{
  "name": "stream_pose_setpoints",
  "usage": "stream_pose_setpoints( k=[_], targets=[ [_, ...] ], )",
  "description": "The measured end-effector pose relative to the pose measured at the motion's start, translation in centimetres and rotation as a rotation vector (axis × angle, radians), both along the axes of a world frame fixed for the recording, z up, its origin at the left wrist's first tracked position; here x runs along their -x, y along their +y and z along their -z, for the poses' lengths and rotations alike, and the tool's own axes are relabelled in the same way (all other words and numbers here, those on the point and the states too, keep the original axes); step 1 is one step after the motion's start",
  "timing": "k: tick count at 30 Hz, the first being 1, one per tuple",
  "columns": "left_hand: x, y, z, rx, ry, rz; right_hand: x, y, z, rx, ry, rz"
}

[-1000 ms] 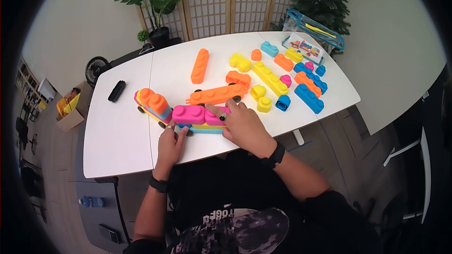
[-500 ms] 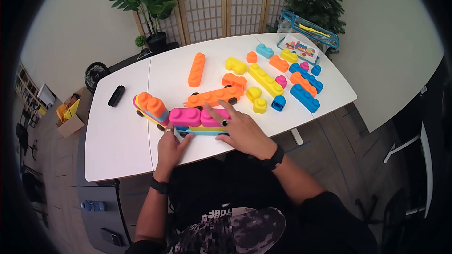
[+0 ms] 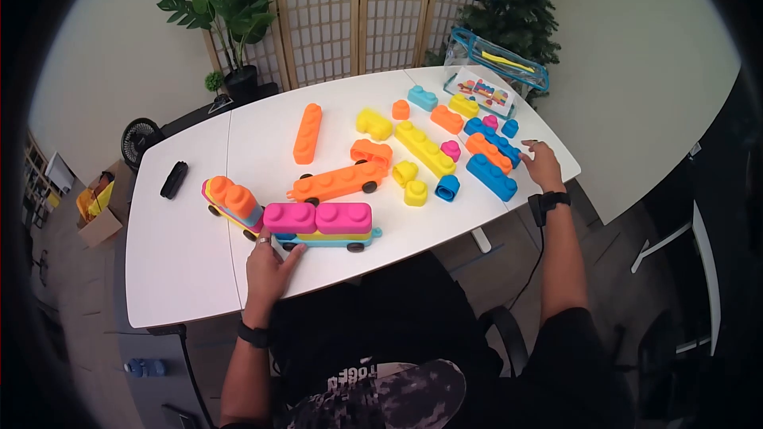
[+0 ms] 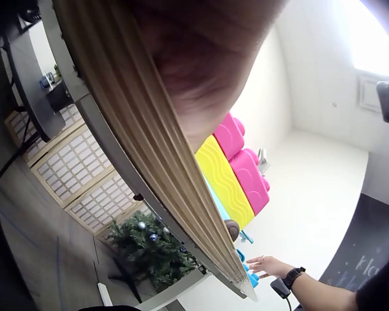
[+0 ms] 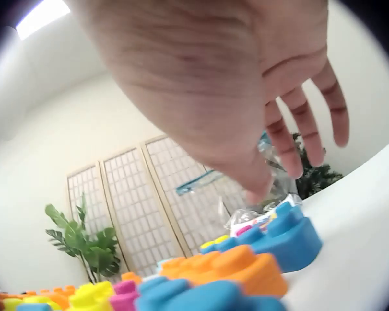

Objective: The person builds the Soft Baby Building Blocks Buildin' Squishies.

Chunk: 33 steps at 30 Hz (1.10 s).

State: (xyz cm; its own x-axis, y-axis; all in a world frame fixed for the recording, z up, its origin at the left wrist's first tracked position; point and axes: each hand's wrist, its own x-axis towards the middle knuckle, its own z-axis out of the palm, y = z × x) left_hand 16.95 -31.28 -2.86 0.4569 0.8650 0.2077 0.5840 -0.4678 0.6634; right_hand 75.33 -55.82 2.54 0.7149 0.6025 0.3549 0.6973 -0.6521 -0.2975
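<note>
My left hand (image 3: 269, 270) rests at the near left corner of a toy train wagon, its thumb straight along the front side by a wheel and its fingertips partly hidden. The wagon (image 3: 338, 240) has a light blue wheeled base, a yellow layer and two pink bricks (image 3: 343, 218) on top. To its left stands a toy train engine (image 3: 232, 200) with orange bricks. My right hand (image 3: 542, 168) reaches out at the table's right side with fingers spread and nothing held. Just left of it lie a long blue brick (image 3: 502, 143) and an orange brick (image 3: 488, 151).
An orange wheeled base (image 3: 338, 181) and a long orange brick (image 3: 308, 133) lie behind the wagon. Several yellow, pink and blue bricks spread to the right, with a picture card (image 3: 481, 94) and a clear bag (image 3: 497, 59) behind. A black case (image 3: 174, 180) lies far left.
My right hand has left the wagon's pink bricks and moved right to the blue bricks. My left hand has stayed by the wagon. The head view has shifted.
</note>
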Motion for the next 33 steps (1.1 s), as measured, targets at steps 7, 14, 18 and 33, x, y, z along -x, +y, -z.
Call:
stream_pose_setpoints(
  k=[7, 14, 18, 33],
  targets=[
    [0.0, 0.2, -0.2, 0.036, -0.017, 0.002, -5.4, 2.4, 2.4, 0.125, 0.121, -0.169],
    [-0.1, 0.0, -0.6, 0.018, 0.030, -0.016, -1.6, 0.4, -3.6, -0.018, 0.012, -0.176],
    [0.0, 0.3, 0.0, -0.015, 0.016, -0.005, 5.0, 0.2, -8.0, -0.258, -0.003, -0.205],
    [0.3, 0.5, -0.8, -0.045, 0.051, 0.077, 31.6, 7.2, -10.9, -0.107, 0.110, -0.883]
  ],
)
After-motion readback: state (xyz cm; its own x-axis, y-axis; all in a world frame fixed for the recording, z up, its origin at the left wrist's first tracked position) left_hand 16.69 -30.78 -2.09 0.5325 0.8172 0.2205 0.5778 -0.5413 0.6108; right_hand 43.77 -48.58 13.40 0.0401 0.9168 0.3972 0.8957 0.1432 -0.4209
